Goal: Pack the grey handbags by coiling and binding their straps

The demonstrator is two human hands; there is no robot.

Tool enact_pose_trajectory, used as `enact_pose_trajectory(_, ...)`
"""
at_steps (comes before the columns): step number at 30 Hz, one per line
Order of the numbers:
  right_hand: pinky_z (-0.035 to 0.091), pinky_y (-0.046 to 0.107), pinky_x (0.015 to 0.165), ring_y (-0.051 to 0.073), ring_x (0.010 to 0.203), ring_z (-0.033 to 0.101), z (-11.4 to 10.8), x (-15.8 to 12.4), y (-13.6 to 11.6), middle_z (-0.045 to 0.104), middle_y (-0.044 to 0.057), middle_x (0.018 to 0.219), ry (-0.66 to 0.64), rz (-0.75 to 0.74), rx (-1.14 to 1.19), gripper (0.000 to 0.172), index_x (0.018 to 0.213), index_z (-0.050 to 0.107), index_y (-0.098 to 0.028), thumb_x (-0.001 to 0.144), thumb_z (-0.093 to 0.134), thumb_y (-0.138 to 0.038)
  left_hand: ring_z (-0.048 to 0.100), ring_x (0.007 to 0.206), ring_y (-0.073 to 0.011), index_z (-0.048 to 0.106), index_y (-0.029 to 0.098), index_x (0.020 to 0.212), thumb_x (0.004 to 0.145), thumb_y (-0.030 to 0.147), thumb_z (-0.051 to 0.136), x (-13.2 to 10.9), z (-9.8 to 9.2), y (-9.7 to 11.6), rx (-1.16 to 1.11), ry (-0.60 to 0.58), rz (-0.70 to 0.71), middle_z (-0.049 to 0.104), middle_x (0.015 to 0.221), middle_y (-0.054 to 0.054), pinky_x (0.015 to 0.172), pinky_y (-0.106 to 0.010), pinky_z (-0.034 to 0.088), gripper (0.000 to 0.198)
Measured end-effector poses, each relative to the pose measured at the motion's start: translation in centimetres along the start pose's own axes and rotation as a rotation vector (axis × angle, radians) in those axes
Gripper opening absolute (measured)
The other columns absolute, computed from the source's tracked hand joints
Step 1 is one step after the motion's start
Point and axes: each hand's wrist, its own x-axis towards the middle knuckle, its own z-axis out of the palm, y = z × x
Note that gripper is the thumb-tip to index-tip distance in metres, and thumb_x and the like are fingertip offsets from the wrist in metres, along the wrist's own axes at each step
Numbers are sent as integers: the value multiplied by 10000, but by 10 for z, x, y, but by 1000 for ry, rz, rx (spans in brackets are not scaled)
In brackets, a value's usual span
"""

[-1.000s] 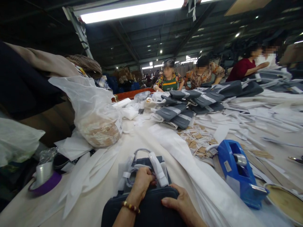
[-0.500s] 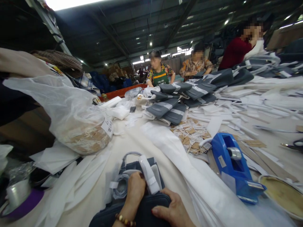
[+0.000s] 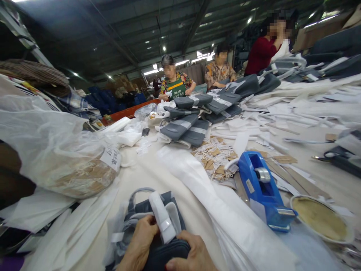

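Note:
A dark grey bag [image 3: 166, 252] lies on the table right in front of me, at the bottom of the view. My left hand [image 3: 139, 244] is curled over its top edge, beside a white wrapped strap [image 3: 162, 220] that sticks up from it. On the right side of the same bag my right hand [image 3: 191, 254] presses down, fingers bent around the dark fabric. A grey cord loop and white paper wrapping [image 3: 135, 205] lie just beyond the bag.
A blue tape dispenser [image 3: 263, 192] and a round dish [image 3: 320, 218] sit to the right. A long white cloth roll [image 3: 208, 195] runs up the table. A clear plastic sack [image 3: 56, 150] bulges at left. Stacked grey bags [image 3: 191, 120] and three seated people lie beyond.
The view has swung right and tilted, sliding everything leftward and down. Both hands stay on the dark bag and sit lower in the picture; the left hand has shifted closer to the white strap.

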Motion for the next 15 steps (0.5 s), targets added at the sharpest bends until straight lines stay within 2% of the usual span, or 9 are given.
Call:
enact_pose_trajectory(3, 342, 222, 524, 137, 569, 480, 0, 1, 2, 546, -36, 559, 30, 42, -68, 322, 735, 707, -182, 461, 772, -337, 620, 678, -216, 616, 141, 645, 538, 173, 659, -2, -2, 2, -11, 0, 3, 656, 621, -27, 602, -269, 475, 121)
enact_pose_trajectory(6, 361, 223, 531, 143, 576, 495, -1, 2, 2, 569, -31, 576, 3, 16, -40, 319, 741, 703, -180, 481, 760, -356, 616, 704, -208, 623, 144, 673, 555, 246, 678, -11, -3, 6, -53, -26, 32, 660, 662, -19, 592, -253, 462, 166)
enact_pose_trajectory(11, 388, 223, 539, 134, 559, 497, -1, 1, 1, 587, -34, 574, -22, 20, 70, 278, 715, 684, -171, 488, 759, -312, 596, 648, -166, 599, 137, 698, 567, 325, 676, -21, -2, 14, -175, -146, 34, 638, 664, -18, 600, -246, 450, 242)
enact_pose_trajectory(15, 399, 224, 537, 135, 561, 508, 2, -3, -3, 603, -30, 590, -25, 25, 207, 294, 732, 673, -174, 497, 772, -322, 600, 661, -170, 593, 129, 720, 531, 314, 668, -22, 1, 21, -241, -235, 19, 629, 665, -30, 602, -249, 449, 275)
